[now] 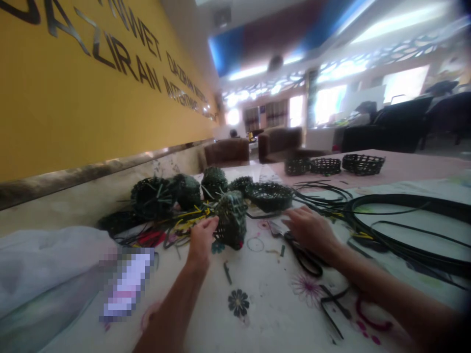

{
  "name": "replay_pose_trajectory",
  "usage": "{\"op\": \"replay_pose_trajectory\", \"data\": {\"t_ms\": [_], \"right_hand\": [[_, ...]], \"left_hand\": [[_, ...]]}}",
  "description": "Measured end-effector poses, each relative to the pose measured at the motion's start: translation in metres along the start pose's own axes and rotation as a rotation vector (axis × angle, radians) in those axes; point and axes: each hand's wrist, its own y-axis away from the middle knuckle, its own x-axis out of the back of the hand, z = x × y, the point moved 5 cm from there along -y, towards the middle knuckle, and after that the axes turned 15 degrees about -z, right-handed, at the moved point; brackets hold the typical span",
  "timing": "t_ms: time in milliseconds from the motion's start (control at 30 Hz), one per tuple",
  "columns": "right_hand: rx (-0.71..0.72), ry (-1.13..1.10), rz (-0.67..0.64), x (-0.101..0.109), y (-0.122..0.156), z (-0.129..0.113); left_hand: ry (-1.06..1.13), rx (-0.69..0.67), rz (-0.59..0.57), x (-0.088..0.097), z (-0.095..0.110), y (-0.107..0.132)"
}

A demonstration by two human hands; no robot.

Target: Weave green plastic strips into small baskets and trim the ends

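Note:
My left hand [201, 240] is closed on the near side of a small dark green woven basket [233, 220], which is tilted on the table. My right hand [311, 230] is a little to the right of that basket, above a pair of scissors [305, 260] with black handles. Its fingers are blurred and bent toward the left. Whether they touch the scissors or hold anything, I cannot tell. A short dark strip piece [227, 272] lies in front of the basket.
Several woven baskets [270, 196] stand behind my hands, with more at the back right [363, 164]. A large coil of dark strips [349, 211] is at the right. Loose yellow strips [189, 218], a plastic bag [47, 274] and a pixelated object [128, 284] lie at the left.

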Motion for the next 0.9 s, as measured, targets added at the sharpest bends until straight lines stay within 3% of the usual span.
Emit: {"op": "replay_pose_trajectory", "data": {"t_ms": [67, 133, 167, 267, 367, 467, 600, 800, 900], "right_hand": [[-0.179, 0.046, -0.295, -0.017, 0.003, 0.022], [-0.198, 0.034, -0.516, -0.035, 0.015, 0.034], [-0.197, 0.025, -0.550, -0.041, 0.022, 0.038], [-0.151, -0.025, -0.558, -0.051, 0.040, 0.040], [-0.143, 0.030, -0.460, -0.042, 0.046, 0.036], [-0.133, 0.058, -0.392, -0.030, 0.044, 0.027], [-0.082, -0.035, -0.437, -0.027, 0.043, 0.015], [-0.107, -0.111, -0.546, -0.025, 0.046, 0.013], [-0.122, -0.100, -0.586, -0.021, 0.046, 0.012]], "left_hand": [[0.059, 0.027, 0.041, 0.007, 0.000, -0.002], [0.090, 0.048, 0.067, 0.011, -0.003, -0.004], [0.093, 0.057, 0.073, 0.012, -0.005, -0.005], [0.050, 0.082, 0.054, 0.011, -0.013, -0.008], [-0.053, 0.061, 0.026, 0.009, -0.019, -0.009], [-0.180, -0.031, 0.049, 0.009, -0.015, -0.009], [-0.282, -0.112, 0.037, 0.011, -0.006, -0.010], [-0.237, 0.046, -0.169, 0.006, -0.012, -0.010], [-0.237, 0.099, -0.220, -0.002, -0.016, -0.005]]}}
